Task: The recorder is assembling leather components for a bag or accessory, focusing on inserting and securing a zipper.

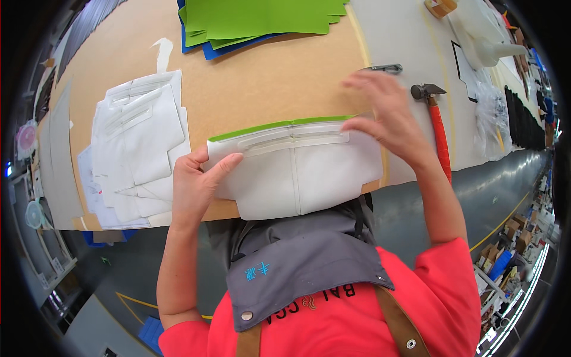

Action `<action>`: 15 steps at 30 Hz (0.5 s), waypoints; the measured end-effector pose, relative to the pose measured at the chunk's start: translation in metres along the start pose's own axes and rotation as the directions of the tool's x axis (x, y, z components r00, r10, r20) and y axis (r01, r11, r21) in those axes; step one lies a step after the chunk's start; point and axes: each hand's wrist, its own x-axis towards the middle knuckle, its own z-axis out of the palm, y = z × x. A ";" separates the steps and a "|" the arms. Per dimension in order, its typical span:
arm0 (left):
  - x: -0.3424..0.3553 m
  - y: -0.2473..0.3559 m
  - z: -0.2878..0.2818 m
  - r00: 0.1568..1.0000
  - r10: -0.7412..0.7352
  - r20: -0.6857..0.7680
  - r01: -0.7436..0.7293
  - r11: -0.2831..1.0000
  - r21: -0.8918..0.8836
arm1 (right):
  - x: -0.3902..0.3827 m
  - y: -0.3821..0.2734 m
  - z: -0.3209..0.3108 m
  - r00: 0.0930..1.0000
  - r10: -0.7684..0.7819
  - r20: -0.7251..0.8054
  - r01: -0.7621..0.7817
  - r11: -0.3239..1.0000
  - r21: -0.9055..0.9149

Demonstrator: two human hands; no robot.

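A flat white piece of sheet material with a bright green strip along its far side (267,172) is at the near edge of the wide work table with a brown top (262,89), about at the middle of this edge. The lower side of the piece reaches the table's near edge and seems to pass a little over it. A fold or seam runs down its middle, and a long, narrow frame with rounded ends lies below the green strip.

The left hand (199,175) grips the left end of the piece; its thumb lies on the white face and the other fingers are mostly hidden behind. The right hand (386,116) is at the right end of the green strip. Its fingers are spread and blurred, and its thumb points to the strip; I cannot tell if the thumb touches it.

Toward the left edge of the table lies an uneven pile of white cut pieces (140,140). At the far edge, green sheets (262,16) lie over blue sheets (217,51). On the grey part toward the right edge, a hammer with a red handle (439,128) lies with its handle end toward the near edge, and a small dark metal tool (388,69) is near its head.
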 end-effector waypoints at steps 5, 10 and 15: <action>-0.004 -0.006 -0.015 0.999 0.014 0.044 -0.021 0.985 0.171 | -0.005 0.002 -0.010 0.833 0.007 0.554 -0.147 0.967 0.208; -0.013 -0.024 -0.016 0.988 -0.154 0.033 0.157 0.972 -0.173 | -0.035 0.002 -0.007 0.670 0.225 0.707 -0.742 0.201 0.639; -0.013 -0.025 -0.012 0.987 -0.151 0.048 0.157 0.975 -0.160 | -0.051 -0.025 0.002 0.668 0.298 0.682 -0.698 -0.067 0.713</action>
